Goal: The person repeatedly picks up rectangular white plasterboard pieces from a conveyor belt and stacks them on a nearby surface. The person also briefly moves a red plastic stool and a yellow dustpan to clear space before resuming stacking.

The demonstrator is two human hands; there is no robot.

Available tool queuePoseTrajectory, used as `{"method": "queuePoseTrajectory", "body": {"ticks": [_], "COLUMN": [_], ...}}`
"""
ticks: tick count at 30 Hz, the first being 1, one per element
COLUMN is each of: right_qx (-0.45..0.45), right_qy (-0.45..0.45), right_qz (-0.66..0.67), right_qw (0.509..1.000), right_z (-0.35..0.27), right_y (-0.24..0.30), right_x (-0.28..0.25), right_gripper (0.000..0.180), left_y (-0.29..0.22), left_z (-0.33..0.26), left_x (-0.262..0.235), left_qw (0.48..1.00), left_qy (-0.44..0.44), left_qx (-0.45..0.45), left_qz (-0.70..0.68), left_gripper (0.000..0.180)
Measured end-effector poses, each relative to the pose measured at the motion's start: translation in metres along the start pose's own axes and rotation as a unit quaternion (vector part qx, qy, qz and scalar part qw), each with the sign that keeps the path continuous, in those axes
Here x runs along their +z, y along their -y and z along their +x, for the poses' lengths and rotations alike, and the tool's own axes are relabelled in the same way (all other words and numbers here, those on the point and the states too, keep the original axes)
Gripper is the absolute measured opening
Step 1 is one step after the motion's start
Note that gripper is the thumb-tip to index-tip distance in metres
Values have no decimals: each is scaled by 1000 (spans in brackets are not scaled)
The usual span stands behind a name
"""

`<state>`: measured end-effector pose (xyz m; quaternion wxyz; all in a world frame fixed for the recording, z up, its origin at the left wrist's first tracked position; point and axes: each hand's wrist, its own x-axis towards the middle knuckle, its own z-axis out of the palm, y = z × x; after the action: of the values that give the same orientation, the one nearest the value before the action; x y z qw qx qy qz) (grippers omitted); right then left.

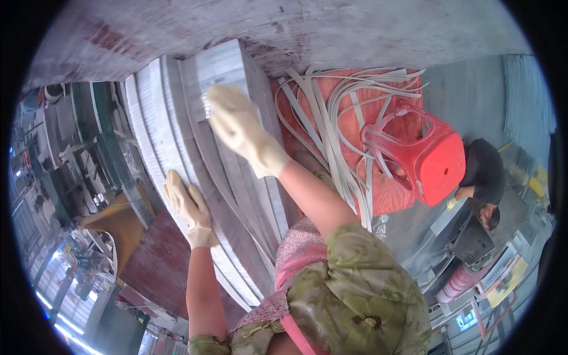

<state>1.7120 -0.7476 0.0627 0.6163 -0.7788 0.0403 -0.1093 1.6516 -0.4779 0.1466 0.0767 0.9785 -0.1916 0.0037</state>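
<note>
Both my hands wear cream-coloured gloves. My left hand (190, 208) lies flat on the left part of a tall stack of long grey-white strips (160, 124), its fingers stretched out and its thumb apart. Farther up, my right hand (244, 129) is over a grey block-like bundle (216, 65) at the far end of the stack. Its fingers look pressed together and are slightly blurred. A small shiny patch shows at their edge; whether the hand grips it is hidden. Some of the long strips bow apart beneath my right forearm.
Right of the stack, loose pale strips (322, 118) lie on a red surface (390, 204) beside a red plastic stool (441, 168) tipped on its side. Another person (484, 168) bends over at the right. A dusty grey surface (367, 29) spans the far side. Racks and a brown sheet (127, 228) stand left.
</note>
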Motion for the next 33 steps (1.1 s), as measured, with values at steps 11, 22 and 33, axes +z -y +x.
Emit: {"method": "queuePoseTrajectory", "body": {"ticks": [11, 22, 33], "right_qx": [372, 299, 610], "right_qy": [-73, -94, -90], "right_qz": [334, 231, 254], "right_qw": [863, 921, 745], "right_z": [-17, -16, 15], "right_y": [-57, -54, -218], "right_x": [-18, -11, -172], "right_gripper": [82, 86, 78], "left_y": [-11, -8, 5], "left_z": [8, 13, 11], "left_x": [1, 1, 1], "left_qw": [1000, 1000, 999], "left_qy": [12, 13, 6], "left_qx": [15, 0, -23], "left_qz": [15, 15, -30], "left_gripper": [54, 56, 58]}}
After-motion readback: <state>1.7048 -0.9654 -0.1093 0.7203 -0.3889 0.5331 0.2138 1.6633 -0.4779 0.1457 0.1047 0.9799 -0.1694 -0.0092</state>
